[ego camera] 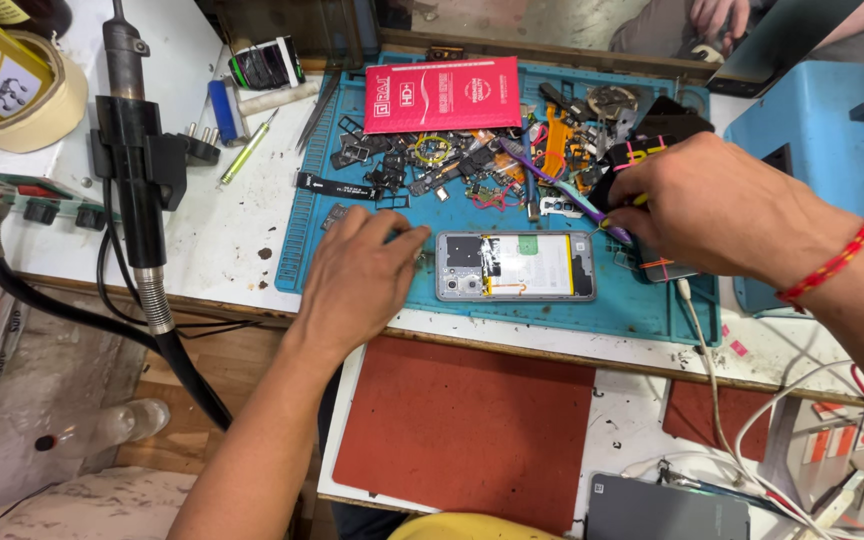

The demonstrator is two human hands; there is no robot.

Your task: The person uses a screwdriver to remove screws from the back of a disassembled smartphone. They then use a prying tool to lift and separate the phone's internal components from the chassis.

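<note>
An opened phone [515,267], back cover off with its battery and boards showing, lies on the blue repair mat [352,265]. My left hand [360,278] rests palm down on the mat just left of the phone, fingers loosely curled, holding nothing I can see. My right hand [709,205] hovers at the phone's right end, closed on a small tool with a yellow and black grip [636,197]. A purple toothbrush [552,183] lies slanted just above the phone. Whether the tool's tip touches the phone is hidden by my hand.
Several loose phone parts [472,165] and a red flat packet [442,95] crowd the mat's far half. A hot-air handle [132,140] with hose stands at left, tape roll [12,95] behind it. Red pads [462,430], white cables [752,440] and a grey device [667,510] lie near me.
</note>
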